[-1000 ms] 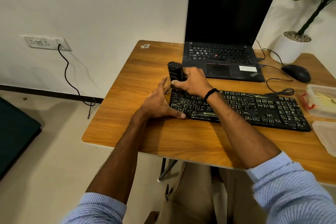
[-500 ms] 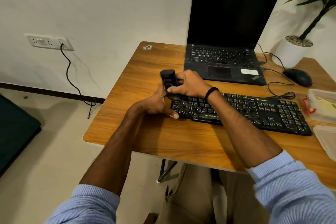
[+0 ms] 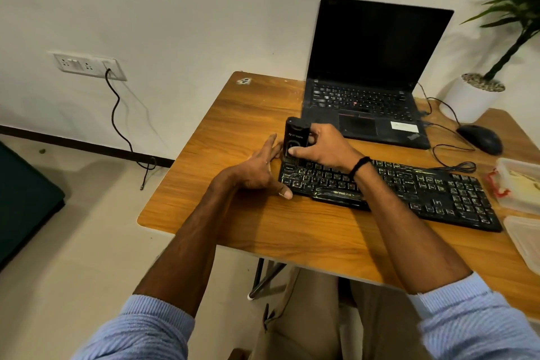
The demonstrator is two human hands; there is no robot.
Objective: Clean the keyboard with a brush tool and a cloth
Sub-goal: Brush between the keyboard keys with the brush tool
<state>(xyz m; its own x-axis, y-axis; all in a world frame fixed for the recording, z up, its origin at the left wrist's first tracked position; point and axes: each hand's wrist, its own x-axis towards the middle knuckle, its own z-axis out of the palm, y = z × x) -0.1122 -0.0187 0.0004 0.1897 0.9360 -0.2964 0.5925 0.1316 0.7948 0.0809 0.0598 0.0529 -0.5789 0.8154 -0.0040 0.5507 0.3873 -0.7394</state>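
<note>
The keyboard (image 3: 423,193) is laid on the wooden table (image 3: 233,131), near its middle, with its long side running off to the right. Part of its left half is covered by the right forearm. A black brush tool (image 3: 295,137) is held upright over the keyboard's far left corner. Its lower end is met by the keys there, though the bristles can hardly be made out against the black. The tool is gripped by the right hand (image 3: 324,149), with the thumb pressed on its front face and the fingers curled round behind, mostly hidden. A dark band (image 3: 361,166) is worn on that wrist.

The left hand (image 3: 257,172) is laid beside the keyboard's left end with the fingers straight and nothing held; the thumb tip is set at the near left corner. Whether its fingertips touch the tool cannot be told.

Behind, an open laptop (image 3: 365,96) with a dark screen is seen, and a mouse (image 3: 480,139) to its right. A potted plant (image 3: 470,96) is cut off at the top right edge. Two plastic boxes (image 3: 523,184) are cut off at the right edge, their contents blurred. A wall socket (image 3: 87,66) with a hanging cable (image 3: 117,114) is seen at left.
</note>
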